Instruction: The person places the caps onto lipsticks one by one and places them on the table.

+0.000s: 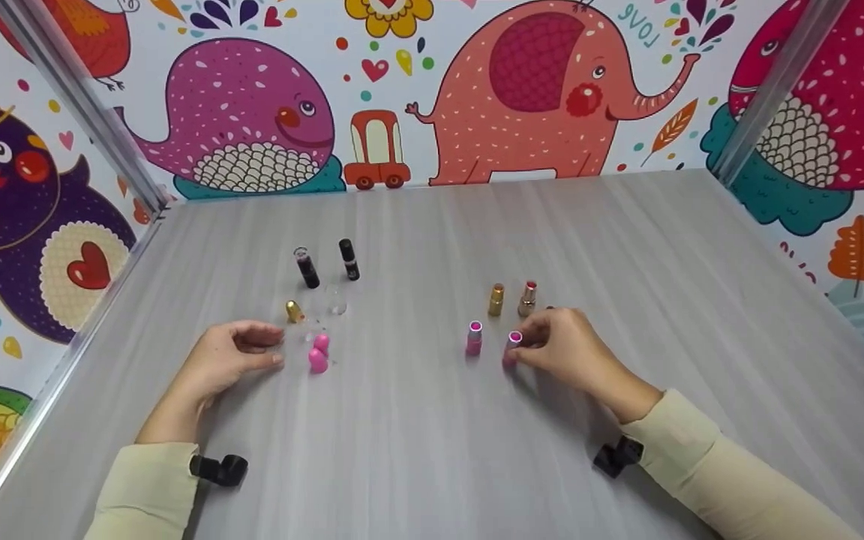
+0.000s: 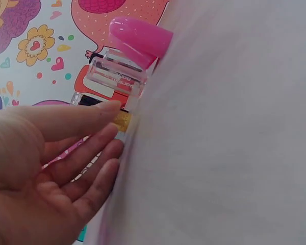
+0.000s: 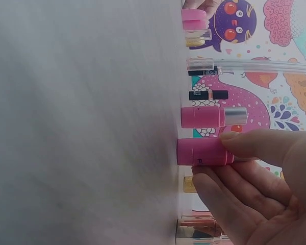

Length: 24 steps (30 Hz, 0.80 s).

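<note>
My right hand (image 1: 568, 351) pinches an uncapped pink lipstick (image 3: 204, 152) between thumb and fingers; it stands upright on the table. A second uncapped pink lipstick (image 1: 474, 340) stands just to its left. Behind them are a gold lipstick (image 1: 496, 300) and a red-tipped lipstick (image 1: 528, 298). My left hand (image 1: 226, 356) rests at the left with loosely bent fingers, holding nothing. Two pink caps (image 1: 318, 360) stand close together to its right. Past them are a gold cap (image 1: 294, 311) and clear caps (image 1: 337, 300).
Two black lipstick tubes (image 1: 306, 268) stand farther back on the left. The grey wood-grain table (image 1: 409, 450) meets cartoon-printed walls (image 1: 402, 75) at the back and sides. A metal edge strip (image 1: 64, 382) runs along the left side.
</note>
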Each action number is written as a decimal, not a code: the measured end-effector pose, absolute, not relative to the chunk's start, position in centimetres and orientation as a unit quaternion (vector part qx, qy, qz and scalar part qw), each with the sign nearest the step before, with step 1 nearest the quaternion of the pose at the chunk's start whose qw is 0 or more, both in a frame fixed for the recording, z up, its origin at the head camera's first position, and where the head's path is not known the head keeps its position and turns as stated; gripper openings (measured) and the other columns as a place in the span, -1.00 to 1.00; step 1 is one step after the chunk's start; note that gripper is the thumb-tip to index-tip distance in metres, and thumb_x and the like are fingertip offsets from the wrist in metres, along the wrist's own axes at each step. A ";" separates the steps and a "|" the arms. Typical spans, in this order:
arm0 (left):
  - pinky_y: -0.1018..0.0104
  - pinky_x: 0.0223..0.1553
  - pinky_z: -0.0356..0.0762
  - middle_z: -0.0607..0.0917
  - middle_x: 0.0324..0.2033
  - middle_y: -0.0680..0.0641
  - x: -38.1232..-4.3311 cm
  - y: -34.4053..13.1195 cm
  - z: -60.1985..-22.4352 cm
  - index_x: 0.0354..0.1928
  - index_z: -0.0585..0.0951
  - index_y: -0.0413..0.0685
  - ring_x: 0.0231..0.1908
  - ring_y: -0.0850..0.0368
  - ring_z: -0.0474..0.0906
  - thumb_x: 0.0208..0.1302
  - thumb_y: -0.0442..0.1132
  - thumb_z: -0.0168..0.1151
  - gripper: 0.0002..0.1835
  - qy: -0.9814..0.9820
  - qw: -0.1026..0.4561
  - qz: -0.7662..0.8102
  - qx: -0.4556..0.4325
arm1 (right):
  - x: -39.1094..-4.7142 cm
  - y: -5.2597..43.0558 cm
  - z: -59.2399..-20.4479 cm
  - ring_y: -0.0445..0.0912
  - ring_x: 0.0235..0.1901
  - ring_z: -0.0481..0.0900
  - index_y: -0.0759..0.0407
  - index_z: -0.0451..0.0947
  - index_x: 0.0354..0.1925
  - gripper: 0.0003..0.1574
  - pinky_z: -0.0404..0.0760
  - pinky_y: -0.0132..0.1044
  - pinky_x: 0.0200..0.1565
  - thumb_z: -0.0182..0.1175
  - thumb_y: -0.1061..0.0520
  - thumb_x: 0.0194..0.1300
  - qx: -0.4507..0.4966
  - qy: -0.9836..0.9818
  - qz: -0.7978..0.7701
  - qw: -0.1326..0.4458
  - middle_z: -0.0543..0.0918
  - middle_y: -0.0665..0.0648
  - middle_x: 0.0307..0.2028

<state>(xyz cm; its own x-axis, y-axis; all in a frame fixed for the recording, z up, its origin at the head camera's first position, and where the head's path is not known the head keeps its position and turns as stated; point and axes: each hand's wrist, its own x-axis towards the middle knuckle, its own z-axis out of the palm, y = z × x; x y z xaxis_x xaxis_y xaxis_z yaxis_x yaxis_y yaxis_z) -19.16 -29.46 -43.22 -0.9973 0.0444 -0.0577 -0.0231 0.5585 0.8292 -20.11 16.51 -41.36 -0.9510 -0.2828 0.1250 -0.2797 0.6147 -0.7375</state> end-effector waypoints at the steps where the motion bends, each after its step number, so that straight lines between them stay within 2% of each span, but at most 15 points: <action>1: 0.51 -0.17 0.52 0.69 -0.08 -0.17 -19.2 -29.3 -43.1 0.00 0.62 -0.21 -0.08 0.01 0.60 -0.02 -0.29 0.49 -0.53 0.883 0.038 0.467 0.009 | -20.1 16.5 -41.4 -0.20 -0.39 0.63 0.11 0.68 -0.44 -0.81 0.58 -0.40 -0.33 0.51 0.21 -0.09 -0.154 0.899 -0.410 0.001 0.69 -0.01 -0.46; 14: 0.18 -0.12 0.51 0.72 -0.18 -0.08 -18.8 -28.0 -41.5 -0.13 0.69 -0.08 -0.14 0.01 0.63 0.08 -0.22 0.43 -0.72 0.918 0.040 0.393 0.030 | -20.1 16.6 -41.1 -0.22 -0.39 0.64 0.06 0.68 -0.44 -0.81 0.57 -0.40 -0.32 0.50 0.18 -0.08 -0.149 0.902 -0.405 0.009 0.70 -0.06 -0.47; 20: 0.22 -0.14 0.51 0.72 -0.19 -0.07 -18.8 -28.0 -41.4 -0.14 0.69 -0.08 -0.16 0.03 0.63 0.10 -0.22 0.41 -0.74 0.918 0.041 0.394 0.026 | -20.0 16.5 -41.1 -0.23 -0.40 0.64 0.07 0.67 -0.45 -0.83 0.56 -0.42 -0.34 0.50 0.18 -0.07 -0.155 0.901 -0.406 0.008 0.70 -0.06 -0.48; 24: 0.35 -0.27 0.55 0.72 -0.22 -0.07 -18.7 -27.5 -40.4 -0.15 0.70 -0.10 -0.21 0.04 0.60 0.15 -0.24 0.37 -0.78 0.918 0.024 0.396 0.026 | -20.0 16.4 -41.2 -0.22 -0.40 0.64 0.08 0.68 -0.46 -0.82 0.57 -0.40 -0.34 0.50 0.19 -0.08 -0.156 0.902 -0.402 0.005 0.70 -0.05 -0.48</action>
<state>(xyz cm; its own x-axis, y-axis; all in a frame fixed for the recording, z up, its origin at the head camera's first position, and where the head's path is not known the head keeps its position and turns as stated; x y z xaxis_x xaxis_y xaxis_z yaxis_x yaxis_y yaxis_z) -18.69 -27.53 -40.43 -0.9975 0.0663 -0.0243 0.0278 0.6852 0.7278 -20.04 16.43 -41.17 -0.9514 -0.2851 0.1164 -0.2772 0.6280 -0.7272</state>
